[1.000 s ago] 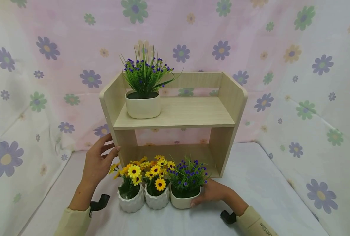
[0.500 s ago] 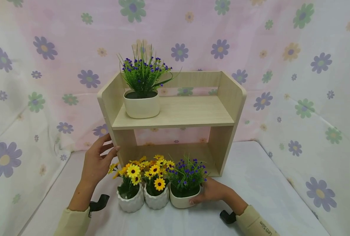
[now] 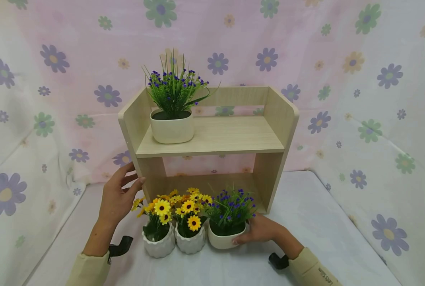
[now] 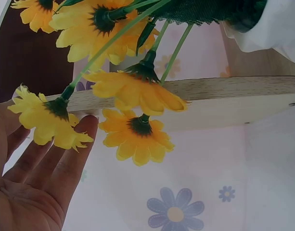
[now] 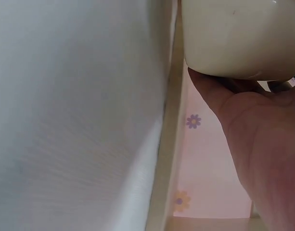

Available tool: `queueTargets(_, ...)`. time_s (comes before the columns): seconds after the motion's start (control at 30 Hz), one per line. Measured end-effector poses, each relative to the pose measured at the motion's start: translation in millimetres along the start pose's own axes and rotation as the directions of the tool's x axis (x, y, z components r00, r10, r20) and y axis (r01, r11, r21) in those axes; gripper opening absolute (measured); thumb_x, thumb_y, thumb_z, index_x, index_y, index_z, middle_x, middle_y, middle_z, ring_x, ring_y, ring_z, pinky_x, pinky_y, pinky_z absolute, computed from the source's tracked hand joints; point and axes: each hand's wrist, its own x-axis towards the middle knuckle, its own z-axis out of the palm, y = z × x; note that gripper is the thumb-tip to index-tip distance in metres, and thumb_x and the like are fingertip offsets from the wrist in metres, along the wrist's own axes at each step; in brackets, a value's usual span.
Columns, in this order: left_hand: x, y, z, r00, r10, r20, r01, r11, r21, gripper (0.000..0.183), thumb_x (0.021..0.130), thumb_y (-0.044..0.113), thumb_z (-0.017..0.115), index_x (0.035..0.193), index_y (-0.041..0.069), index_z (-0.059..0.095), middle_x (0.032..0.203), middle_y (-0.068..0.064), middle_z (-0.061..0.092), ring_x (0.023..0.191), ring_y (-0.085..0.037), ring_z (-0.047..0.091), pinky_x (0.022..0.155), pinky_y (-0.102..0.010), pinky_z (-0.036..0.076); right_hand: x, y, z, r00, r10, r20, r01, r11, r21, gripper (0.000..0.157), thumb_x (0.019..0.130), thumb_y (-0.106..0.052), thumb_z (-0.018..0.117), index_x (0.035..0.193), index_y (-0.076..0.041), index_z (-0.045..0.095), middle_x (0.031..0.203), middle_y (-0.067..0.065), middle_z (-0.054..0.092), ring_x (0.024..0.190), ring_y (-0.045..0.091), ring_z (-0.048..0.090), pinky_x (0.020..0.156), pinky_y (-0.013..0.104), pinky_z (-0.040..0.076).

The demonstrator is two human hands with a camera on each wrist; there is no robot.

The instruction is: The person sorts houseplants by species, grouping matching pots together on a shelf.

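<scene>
My right hand grips the right side of a smooth cream pot of purple flowers, thumb at its front; the fingers behind it are hidden. In the right wrist view the cream pot looks slightly raised off the white cloth. With fairly straight fingers, my left hand touches the left side panel of a two-tier wooden shelf. The left wrist view has the left hand against the panel's edge, behind yellow flowers.
Two ribbed white pots of yellow flowers, the left pot and the middle pot, stand before the shelf. On its upper board, at left, sits another cream pot of purple flowers. White cloth covers the table; a flowered curtain hangs behind.
The right hand has moved the cream pot slightly up and to the right, opening a small gap from the middle white pot. The left hand stays at the shelf's side.
</scene>
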Motion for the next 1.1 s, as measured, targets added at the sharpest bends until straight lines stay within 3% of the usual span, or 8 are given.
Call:
queueTargets(0.13, 0.5, 0.2, -0.1, 1.000, 0.002, 0.002, -0.002, 1.000, -0.001, 0.061, 0.104, 0.013, 0.070, 0.160, 0.018, 0.048, 0.147, -0.017, 0.061, 0.122, -0.044, 0.069, 0.080, -0.008, 0.054, -1, -4, -5.0, 1.000, -0.020, -0.012, 0.020, 1.000, 0.018, 0.106, 0.083, -0.032, 0.093, 0.162, -0.011, 0.026, 0.162, 0.018, 0.040, 0.148, 0.039, 0.042, 0.116, 0.062, 0.043)
queueTargets(0.3, -0.1, 0.5, -0.6, 1.000, -0.002, 0.004, 0.002, 1.000, 0.012, 0.061, 0.104, 0.014, 0.070, 0.161, 0.017, 0.048, 0.147, -0.018, 0.060, 0.123, -0.045, 0.068, 0.081, -0.011, 0.056, -3, -11, -12.1, 0.999, -0.036, -0.033, 0.039, 0.995, 0.087, 0.106, 0.084, -0.027, 0.093, 0.162, -0.011, 0.023, 0.164, 0.020, 0.034, 0.151, 0.049, 0.035, 0.114, 0.075, 0.037)
queueTargets(0.43, -0.6, 0.1, -1.0, 1.000, -0.005, 0.006, 0.005, 1.000, 0.012, 0.061, 0.104, 0.014, 0.070, 0.161, 0.017, 0.048, 0.147, -0.017, 0.060, 0.123, -0.045, 0.068, 0.082, -0.011, 0.056, -5, -14, -17.1, 0.998, -0.038, -0.055, 0.043, 0.993, 0.110, 0.109, 0.083, -0.024, 0.094, 0.163, -0.013, 0.021, 0.164, 0.018, 0.034, 0.151, 0.046, 0.036, 0.115, 0.073, 0.036)
queueTargets(0.8, 0.5, -0.4, 0.0, 1.000, 0.002, 0.004, -0.002, 1.000, 0.010, 0.061, 0.104, 0.014, 0.070, 0.161, 0.019, 0.048, 0.147, -0.017, 0.060, 0.123, -0.045, 0.068, 0.082, -0.014, 0.058, -8, -26, -31.8, 0.987, -0.117, -0.115, 0.127, 0.988, 0.085, 0.117, 0.082, -0.020, 0.094, 0.168, -0.016, 0.015, 0.164, 0.014, 0.037, 0.145, 0.034, 0.048, 0.111, 0.053, 0.051)
queueTargets(1.1, 0.6, 0.4, 0.1, 1.000, -0.001, 0.000, 0.001, 1.000, -0.009, 0.061, 0.104, 0.012, 0.070, 0.160, 0.018, 0.049, 0.146, -0.018, 0.061, 0.122, -0.046, 0.068, 0.080, -0.009, 0.055, -11, -38, -40.0, 0.993, -0.035, -0.117, 0.045, 0.996, 0.081, 0.117, 0.086, -0.024, 0.091, 0.169, -0.007, 0.011, 0.162, 0.017, 0.043, 0.140, 0.038, 0.054, 0.111, 0.059, 0.050)
